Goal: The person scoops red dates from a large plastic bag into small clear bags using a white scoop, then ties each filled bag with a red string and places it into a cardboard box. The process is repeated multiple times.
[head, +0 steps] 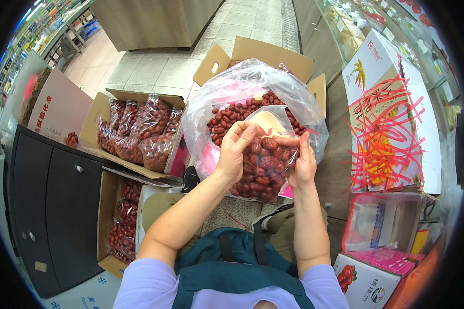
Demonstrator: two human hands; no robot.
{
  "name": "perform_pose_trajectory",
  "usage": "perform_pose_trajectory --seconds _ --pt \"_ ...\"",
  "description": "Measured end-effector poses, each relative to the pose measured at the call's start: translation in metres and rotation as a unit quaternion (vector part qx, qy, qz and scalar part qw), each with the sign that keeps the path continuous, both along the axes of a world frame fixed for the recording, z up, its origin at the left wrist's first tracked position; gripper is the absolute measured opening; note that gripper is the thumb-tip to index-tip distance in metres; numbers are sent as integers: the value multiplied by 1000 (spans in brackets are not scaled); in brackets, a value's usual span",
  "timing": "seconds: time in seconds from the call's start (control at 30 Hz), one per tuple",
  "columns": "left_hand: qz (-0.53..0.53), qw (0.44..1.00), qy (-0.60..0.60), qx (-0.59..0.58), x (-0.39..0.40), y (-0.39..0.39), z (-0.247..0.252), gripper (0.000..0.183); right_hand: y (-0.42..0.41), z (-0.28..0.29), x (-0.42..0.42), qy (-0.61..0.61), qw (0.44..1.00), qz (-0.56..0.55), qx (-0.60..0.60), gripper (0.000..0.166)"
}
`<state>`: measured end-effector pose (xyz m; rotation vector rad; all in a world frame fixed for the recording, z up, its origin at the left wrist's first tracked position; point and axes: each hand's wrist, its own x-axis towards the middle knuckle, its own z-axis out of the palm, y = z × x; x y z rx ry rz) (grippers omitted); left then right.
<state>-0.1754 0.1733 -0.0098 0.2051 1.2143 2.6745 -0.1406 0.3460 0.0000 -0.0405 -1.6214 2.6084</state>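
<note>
Between my two hands hangs a clear plastic bag of red dates [263, 166]. My left hand [234, 148] pinches the bag's upper left edge, thumb against fingers. At the bag's upper right, my right hand [303, 158] grips the plastic, with a thin red tie [312, 131] by its fingertips. Just behind the bag, a large clear plastic liner [201, 108] stands spread wide in an opened cardboard box [270, 52], with loose red dates [230, 117] inside. A cream-coloured scoop or dish [268, 119] lies among the loose dates, partly hidden by the bag and my hands.
To the left, a cardboard box [89, 123] holds several filled date bags [150, 116]. Below it, another box [105, 216] holds more bagged dates [125, 220]. A black cabinet [65, 185] stands at far left. At right are a white carton with red strands [390, 116] and a plastic bin [394, 216].
</note>
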Motion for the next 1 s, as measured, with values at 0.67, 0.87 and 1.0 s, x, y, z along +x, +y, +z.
perform_pose_trajectory --seconds 0.67,0.87,1.0 --pt "24 995 38 -92 2 1 15 44 4 11 -5 -65 980 34 -184 69" --pt "49 996 38 -58 1 5 8 43 10 -9 -6 -53 992 67 -98 71" --pt "57 991 34 -119 0 4 3 46 5 -4 -6 -66 992 41 -96 70"
